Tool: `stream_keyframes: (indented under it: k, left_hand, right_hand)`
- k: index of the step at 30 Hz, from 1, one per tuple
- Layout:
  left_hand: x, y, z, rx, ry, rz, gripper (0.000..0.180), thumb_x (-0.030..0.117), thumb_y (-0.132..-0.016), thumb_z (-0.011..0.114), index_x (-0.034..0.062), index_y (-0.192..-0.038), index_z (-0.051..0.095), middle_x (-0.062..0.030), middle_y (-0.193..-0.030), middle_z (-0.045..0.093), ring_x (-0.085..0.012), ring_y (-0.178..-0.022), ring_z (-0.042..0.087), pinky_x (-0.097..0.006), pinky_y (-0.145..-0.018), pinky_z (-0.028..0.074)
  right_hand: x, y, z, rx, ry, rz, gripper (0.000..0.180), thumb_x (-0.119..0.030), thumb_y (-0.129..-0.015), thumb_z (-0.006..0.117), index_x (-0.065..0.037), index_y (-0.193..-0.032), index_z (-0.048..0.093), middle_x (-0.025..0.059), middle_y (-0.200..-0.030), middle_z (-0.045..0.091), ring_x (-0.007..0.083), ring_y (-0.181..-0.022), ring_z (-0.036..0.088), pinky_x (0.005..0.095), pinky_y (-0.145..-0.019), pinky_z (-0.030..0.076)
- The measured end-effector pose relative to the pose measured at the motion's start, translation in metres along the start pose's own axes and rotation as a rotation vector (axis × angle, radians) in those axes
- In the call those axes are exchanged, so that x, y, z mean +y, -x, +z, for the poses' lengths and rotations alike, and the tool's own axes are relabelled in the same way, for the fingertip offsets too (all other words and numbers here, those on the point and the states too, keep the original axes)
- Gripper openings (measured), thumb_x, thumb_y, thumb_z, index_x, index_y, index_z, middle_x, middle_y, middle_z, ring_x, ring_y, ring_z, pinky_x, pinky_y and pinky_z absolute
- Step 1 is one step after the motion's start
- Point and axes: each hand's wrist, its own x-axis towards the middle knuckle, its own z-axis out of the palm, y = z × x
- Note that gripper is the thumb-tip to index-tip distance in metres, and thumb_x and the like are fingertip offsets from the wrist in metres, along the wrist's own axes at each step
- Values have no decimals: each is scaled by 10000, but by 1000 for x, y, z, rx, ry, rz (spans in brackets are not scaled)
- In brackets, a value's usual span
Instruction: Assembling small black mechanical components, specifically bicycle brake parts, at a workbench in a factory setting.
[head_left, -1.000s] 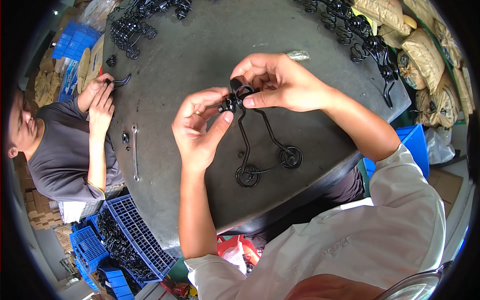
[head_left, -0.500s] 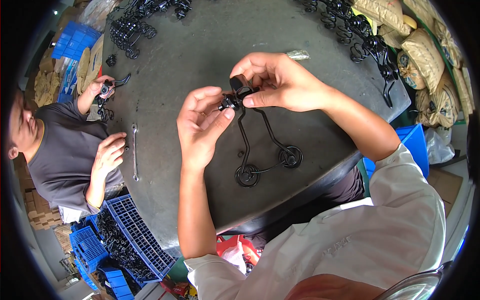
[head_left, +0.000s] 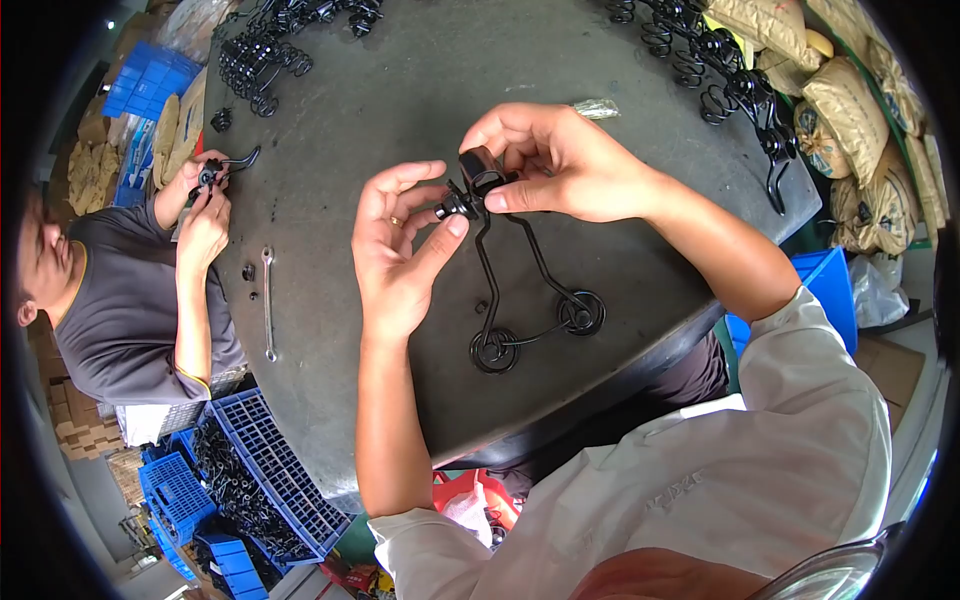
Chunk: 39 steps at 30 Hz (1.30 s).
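A black bent-wire part [head_left: 487, 265] with two coiled ends rests on the grey table in front of me, its coils [head_left: 495, 352] toward the near edge. At its upper end is a black clamp [head_left: 480, 172], pinched between the thumb and fingers of my right hand [head_left: 575, 170]. My left hand [head_left: 400, 250] has its thumb and fingers around a small black ribbed knob [head_left: 455, 203] on the clamp's left side. My left index finger is raised off it. The inside of the clamp is partly hidden by my right fingers. A small black nut [head_left: 481, 307] lies beside the wire.
A person at left holds a similar black part [head_left: 210, 175] in both hands. A wrench [head_left: 268, 305] lies between us. Black spring parts are piled at the far left [head_left: 260, 65] and far right [head_left: 735, 75]. Blue crates [head_left: 285, 470] stand below the table's left edge.
My left fingers have shifted slightly around the knob, and the clamp has tilted a little. The person at left has brought their lower hand up to their part.
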Motion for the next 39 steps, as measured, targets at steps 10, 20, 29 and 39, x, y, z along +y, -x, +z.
stream_keyframes:
  k: [10,20,29,39]
  left_hand:
    - [-3,0,-3,33,-278,146,309,6,-868,807,28,-1161,712,-55,-1042,750,-153,-977,700,-304,-838,544]
    - [8,2,-19,-77,-194,61,302,-8,-838,825,24,-1126,740,-49,-1027,745,-139,-921,681,-291,-811,541]
    - [18,5,-25,-264,-243,-48,299,-9,-777,862,42,-1035,719,-18,-975,745,-127,-889,690,-294,-830,528]
    - [27,6,-19,-381,-315,-57,302,-2,-747,861,38,-996,696,-20,-929,740,-129,-851,690,-294,-805,506]
  right_hand:
    - [-2,-1,-2,29,-18,3,382,-80,-881,814,-2,-1208,633,46,-1000,714,85,-770,605,257,-668,479]
    - [-6,2,0,-8,-84,62,361,-76,-878,812,-3,-1188,642,44,-1007,735,49,-743,582,238,-654,466]
    - [-8,6,0,-175,18,61,351,-57,-845,810,-6,-1152,647,47,-939,746,89,-743,600,273,-670,481]
    - [-24,12,3,-232,150,55,375,-73,-819,816,8,-1139,638,81,-892,742,145,-730,630,322,-658,501]
